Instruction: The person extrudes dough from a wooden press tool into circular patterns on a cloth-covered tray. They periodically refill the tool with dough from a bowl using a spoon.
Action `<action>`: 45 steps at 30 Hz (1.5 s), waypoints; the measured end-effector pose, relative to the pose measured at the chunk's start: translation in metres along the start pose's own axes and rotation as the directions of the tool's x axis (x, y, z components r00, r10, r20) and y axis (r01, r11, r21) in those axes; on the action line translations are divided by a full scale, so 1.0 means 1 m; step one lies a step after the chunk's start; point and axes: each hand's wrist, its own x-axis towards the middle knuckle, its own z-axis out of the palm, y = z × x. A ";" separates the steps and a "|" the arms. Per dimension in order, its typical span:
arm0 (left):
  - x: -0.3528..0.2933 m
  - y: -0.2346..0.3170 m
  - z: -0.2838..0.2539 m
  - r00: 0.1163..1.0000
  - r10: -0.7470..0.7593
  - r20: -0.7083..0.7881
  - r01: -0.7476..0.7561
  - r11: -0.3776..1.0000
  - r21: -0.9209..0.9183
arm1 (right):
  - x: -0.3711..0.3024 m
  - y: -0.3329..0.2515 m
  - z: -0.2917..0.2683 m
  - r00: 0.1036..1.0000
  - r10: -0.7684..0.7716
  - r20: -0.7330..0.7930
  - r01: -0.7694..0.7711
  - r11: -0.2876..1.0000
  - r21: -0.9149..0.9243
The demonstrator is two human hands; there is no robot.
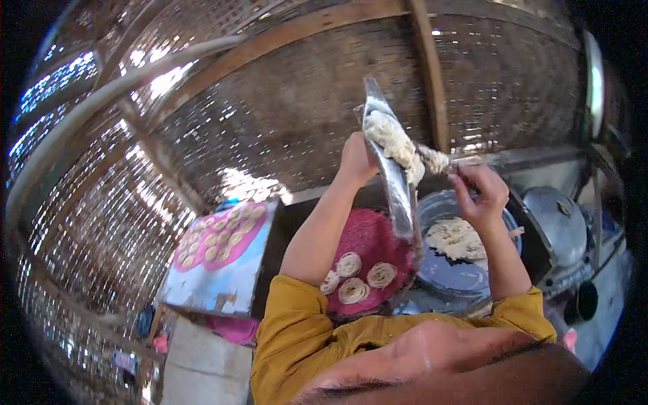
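My left hand [358,160] is wrapped round a long shiny silvery holder [402,212], which I lift tilted in front of me. A thick lump of pale dough [390,138] lies along its upper part. My right hand [482,192] pinches the end of a dough-coated utensil [433,160], whose coated tip is close beside the lump; its exact kind cannot be told under the dough. Below my right forearm, a grey basin [432,273] contains more pale dough [456,239]. A round pink mat [364,233] below the holder carries several coiled dough rounds [353,291].
At the left, a worn blue-white box [209,295] carries another pink sheet [223,262] with many small dough rounds. A round metal lid [555,226] is at the right. A woven wall [324,101] with a wooden post [430,74] stands ahead.
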 end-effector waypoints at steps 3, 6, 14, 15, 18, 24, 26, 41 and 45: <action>0.018 -0.006 0.036 0.965 -0.251 0.073 0.256 0.856 -0.450 | -0.023 0.018 -0.035 0.973 0.159 0.165 -0.190 0.962 0.198; 0.043 -0.037 0.066 0.923 -0.318 0.216 0.383 0.703 -0.599 | -0.025 0.046 -0.057 0.815 0.521 0.256 -0.580 0.746 0.329; 0.056 -0.102 0.108 0.930 0.105 0.352 -0.199 0.949 0.242 | -0.034 0.058 -0.067 0.953 0.290 0.091 -0.247 0.914 -0.323; 0.058 -0.104 0.106 0.942 0.120 0.313 -0.192 0.959 0.210 | -0.040 0.057 -0.069 0.971 0.215 0.100 -0.179 0.942 -0.285; 0.057 -0.096 0.091 0.973 -0.029 0.231 0.039 0.998 -0.039 | -0.061 0.049 -0.079 0.859 0.414 0.302 -0.450 0.891 0.058; 0.030 -0.091 0.007 0.991 -0.109 -0.075 0.106 0.993 -0.048 | -0.088 0.100 -0.090 0.596 0.752 0.281 -0.559 0.640 -0.528; 0.018 -0.088 -0.012 0.986 -0.167 0.002 0.159 0.934 -0.320 | -0.107 0.120 -0.076 0.460 0.811 0.361 -0.483 0.570 -0.665; -0.090 -0.027 -0.030 0.936 0.335 -0.105 -0.351 0.893 -0.283 | -0.104 -0.038 0.049 0.606 -0.443 0.660 -0.314 -0.896 -0.313; -0.141 -0.042 -0.059 0.944 0.207 0.256 -0.219 0.976 0.018 | -0.069 -0.043 0.049 0.278 0.120 0.953 -0.750 -0.594 0.293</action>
